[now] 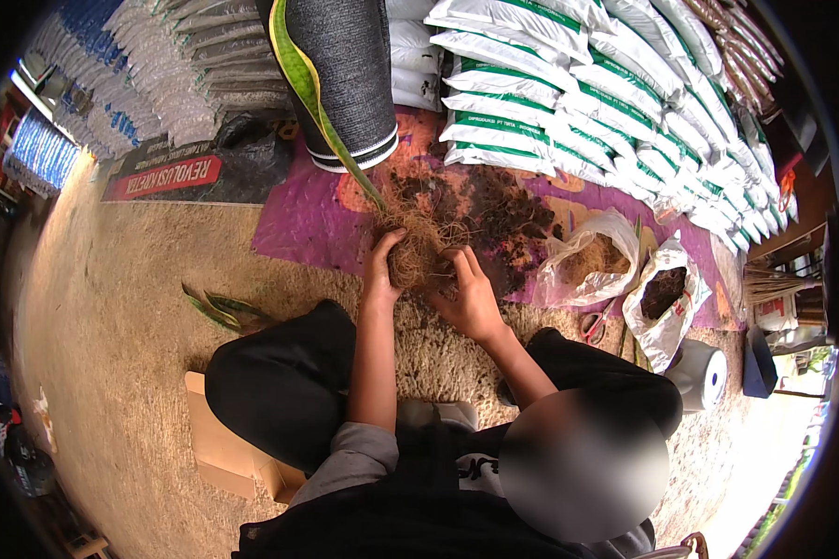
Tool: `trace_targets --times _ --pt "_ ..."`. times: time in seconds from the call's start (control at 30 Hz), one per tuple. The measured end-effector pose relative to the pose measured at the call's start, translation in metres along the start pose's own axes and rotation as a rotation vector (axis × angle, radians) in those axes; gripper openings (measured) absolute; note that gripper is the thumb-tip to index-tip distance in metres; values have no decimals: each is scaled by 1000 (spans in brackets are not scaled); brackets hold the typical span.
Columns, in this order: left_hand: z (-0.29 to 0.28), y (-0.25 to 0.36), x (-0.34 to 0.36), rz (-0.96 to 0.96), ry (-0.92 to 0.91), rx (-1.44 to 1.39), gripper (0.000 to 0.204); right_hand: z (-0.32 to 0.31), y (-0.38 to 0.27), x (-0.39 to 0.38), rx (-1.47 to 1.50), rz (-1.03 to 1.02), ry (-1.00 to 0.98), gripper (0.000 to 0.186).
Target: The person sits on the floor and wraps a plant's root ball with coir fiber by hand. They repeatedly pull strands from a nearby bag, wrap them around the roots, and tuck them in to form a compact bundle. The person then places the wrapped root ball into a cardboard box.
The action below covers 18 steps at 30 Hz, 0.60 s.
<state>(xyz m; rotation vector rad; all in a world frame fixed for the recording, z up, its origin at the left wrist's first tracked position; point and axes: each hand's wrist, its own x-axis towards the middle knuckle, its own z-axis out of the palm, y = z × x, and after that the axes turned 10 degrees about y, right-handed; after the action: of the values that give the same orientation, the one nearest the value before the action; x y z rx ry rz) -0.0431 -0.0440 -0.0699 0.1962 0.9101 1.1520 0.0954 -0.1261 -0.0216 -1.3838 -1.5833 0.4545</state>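
Gripping matted roots [418, 244], left hand [381, 266] half-curled.

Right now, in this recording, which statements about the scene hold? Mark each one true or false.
1. The left hand and right hand are both at the root ball. True.
2. The right hand holds scissors. False: the scissors lie apart from both hands, near the clear plastic bag.
3. The long leaf is plain green. False: the long leaf has yellow edges.
4. Loose leaves lie on the ground left of the hands. True.
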Motion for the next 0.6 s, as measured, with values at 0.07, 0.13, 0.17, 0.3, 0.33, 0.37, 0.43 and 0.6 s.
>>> trace_targets --times 0.07,0.13,0.17,0.3,0.33,0.37,0.43,0.6 --pt "5 -1 -2 16 -3 15 36 -3 1 0 65 33 -20 51" --pt "8 0 -4 26 -2 18 36 -10 0 4 125 92 -76 51" --pt "10 0 -5 29 2 14 35 -16 -1 7 91 13 -44 52" --pt "7 4 3 41 4 -42 34 -33 -2 9 70 -154 324 54" --pt "14 2 2 58 -4 -40 34 -27 -4 2 95 -158 437 52" --pt "19 0 -2 81 -6 -37 33 -18 -11 -4 128 -164 546 50" --pt "28 -3 -5 103 -26 -32 32 -1 -29 -20 -32 -356 360 59" --pt "13 -18 9 387 -87 144 28 45 -16 -19 -171 23 214 75"
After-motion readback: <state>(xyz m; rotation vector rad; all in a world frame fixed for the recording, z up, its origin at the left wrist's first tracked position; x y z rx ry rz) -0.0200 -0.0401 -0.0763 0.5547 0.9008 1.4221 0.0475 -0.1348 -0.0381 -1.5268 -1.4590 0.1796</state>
